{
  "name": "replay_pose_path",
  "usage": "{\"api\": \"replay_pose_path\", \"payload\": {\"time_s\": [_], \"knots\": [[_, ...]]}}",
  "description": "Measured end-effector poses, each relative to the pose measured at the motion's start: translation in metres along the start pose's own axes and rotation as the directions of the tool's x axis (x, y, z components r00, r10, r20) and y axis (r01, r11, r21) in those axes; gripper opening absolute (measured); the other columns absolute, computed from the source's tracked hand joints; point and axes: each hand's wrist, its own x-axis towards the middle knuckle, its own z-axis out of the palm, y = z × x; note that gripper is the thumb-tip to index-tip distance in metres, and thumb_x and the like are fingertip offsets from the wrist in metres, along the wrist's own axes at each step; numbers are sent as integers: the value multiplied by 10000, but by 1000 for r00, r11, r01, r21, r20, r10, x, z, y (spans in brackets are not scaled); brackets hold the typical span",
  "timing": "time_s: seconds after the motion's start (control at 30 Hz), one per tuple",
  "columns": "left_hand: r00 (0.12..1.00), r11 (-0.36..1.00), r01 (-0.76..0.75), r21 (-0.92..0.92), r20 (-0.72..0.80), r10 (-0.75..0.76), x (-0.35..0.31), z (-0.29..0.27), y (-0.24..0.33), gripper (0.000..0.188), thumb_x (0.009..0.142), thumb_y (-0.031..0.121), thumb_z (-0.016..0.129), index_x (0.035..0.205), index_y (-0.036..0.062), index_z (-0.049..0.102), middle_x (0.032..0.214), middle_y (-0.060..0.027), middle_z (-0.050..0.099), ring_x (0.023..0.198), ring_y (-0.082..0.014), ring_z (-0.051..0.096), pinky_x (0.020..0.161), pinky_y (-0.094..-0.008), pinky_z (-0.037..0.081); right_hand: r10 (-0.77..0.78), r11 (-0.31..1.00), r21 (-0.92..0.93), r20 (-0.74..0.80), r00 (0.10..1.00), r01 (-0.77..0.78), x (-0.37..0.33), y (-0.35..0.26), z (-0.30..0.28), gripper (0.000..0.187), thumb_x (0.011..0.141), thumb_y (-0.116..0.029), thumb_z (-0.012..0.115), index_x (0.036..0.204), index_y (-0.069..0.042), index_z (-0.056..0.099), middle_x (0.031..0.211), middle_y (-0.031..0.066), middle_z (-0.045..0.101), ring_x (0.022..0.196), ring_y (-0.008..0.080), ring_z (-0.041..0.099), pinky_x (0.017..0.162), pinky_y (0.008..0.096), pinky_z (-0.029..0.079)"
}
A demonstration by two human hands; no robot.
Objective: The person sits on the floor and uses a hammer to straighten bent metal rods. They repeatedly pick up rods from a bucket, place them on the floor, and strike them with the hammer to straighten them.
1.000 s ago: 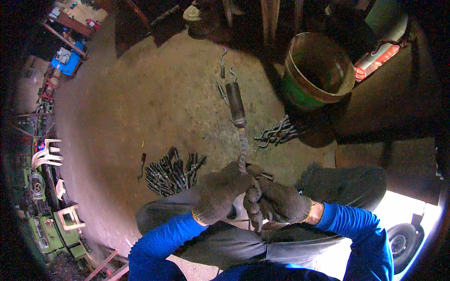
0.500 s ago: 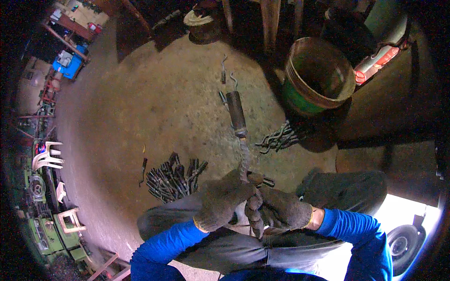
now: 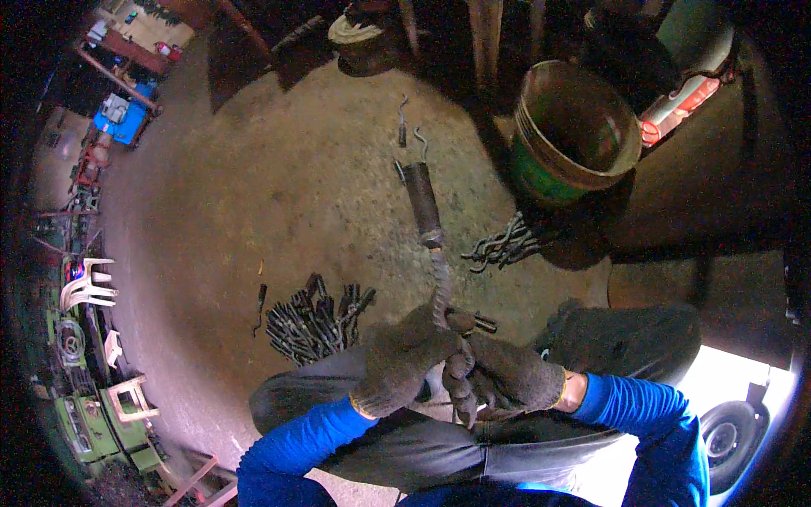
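Both my hands wear dark, dirty work gloves and meet in front of my lap. My left hand point(image 3: 404, 359) is closed around the near end of a twisted metal rod point(image 3: 440, 283). A dark metal cylinder point(image 3: 421, 203) sits at the rod's far end. Against it, my right hand point(image 3: 517, 372) has its fingers curled; what they grip is hidden. Short dark rod ends point(image 3: 485, 323) show just beyond the right hand; whether it touches them I cannot tell. Past the cylinder, wavy metal pieces point(image 3: 420, 142) lie on the floor.
Left of my hands lies a pile of dark-ended metal rods point(image 3: 312, 321), with a single piece point(image 3: 260, 306) beside it. Wavy rods point(image 3: 507, 242) lie near a green bucket point(image 3: 549, 182). White plastic chairs point(image 3: 89, 283) and green machinery point(image 3: 89, 427) line the left side.
The cylinder has shifted very slightly to the left in the picture, and the whole view has moved a little. My hands keep nearly the same pose and grip.
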Motion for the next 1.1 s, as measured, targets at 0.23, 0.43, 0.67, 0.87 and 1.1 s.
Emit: {"api": "replay_pose_path", "payload": {"time_s": [0.23,0.43,0.67,0.87,1.1], "knots": [[999,996,-34,84,-1,34,-1,-2,1,292,927,99,566,1181,-40,526,781,-63,604,699,-141,584,652,-281,490,-204,855,-467,94,974,224,1,-11,6,309,993,-165,470,1277,-47,504,1218,69,577,1030,152,589,840,288,510],[1000,998,28,-65,9,-27,0,1,4,298,928,94,569,1190,-44,535,781,-63,603,710,-135,583,644,-282,491,-67,960,-277,-71,995,45,1,-19,11,294,994,-208,480,1245,-56,507,1152,50,594,1008,130,591,842,271,518],[999,993,24,119,-46,-18,-2,2,12,278,917,92,584,1160,-42,579,775,-56,621,707,-123,587,644,-273,487,-335,726,-609,91,938,319,2,-12,3,582,734,-265,793,1208,-66,519,1085,140,545,950,341,561,825,384,463],[995,993,64,99,-82,-56,-3,5,16,306,921,81,560,1194,-56,537,754,-67,593,695,-154,586,640,-299,502,138,987,-56,-197,971,-152,-2,-40,28,454,864,-179,633,1272,-67,469,1145,98,541,964,238,556,827,333,472],[997,996,82,-32,7,-81,0,0,8,323,920,76,551,1208,-63,507,746,-71,577,685,-171,584,645,-309,504,-248,687,-697,39,968,204,-2,-4,-4,316,881,-5,573,1188,-64,525,995,29,588,757,112,556,619,231,445]]}}
